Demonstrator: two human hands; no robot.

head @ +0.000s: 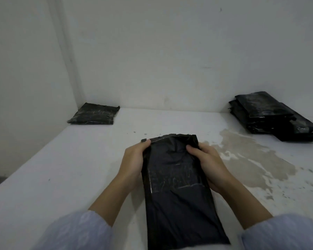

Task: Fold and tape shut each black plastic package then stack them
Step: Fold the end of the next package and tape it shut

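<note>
One long black bag (179,186) lies lengthwise in the lower centre of the frame on the white table (61,168). The left hand (134,161) grips its left edge near the top and the right hand (208,163) grips the right edge, thumbs on the crumpled plastic. One flat folded package (95,114) sits at centre left in the corner. A pile of black bags (273,116), too overlapped to count, is at centre right beside a brownish stain (251,159).
</note>
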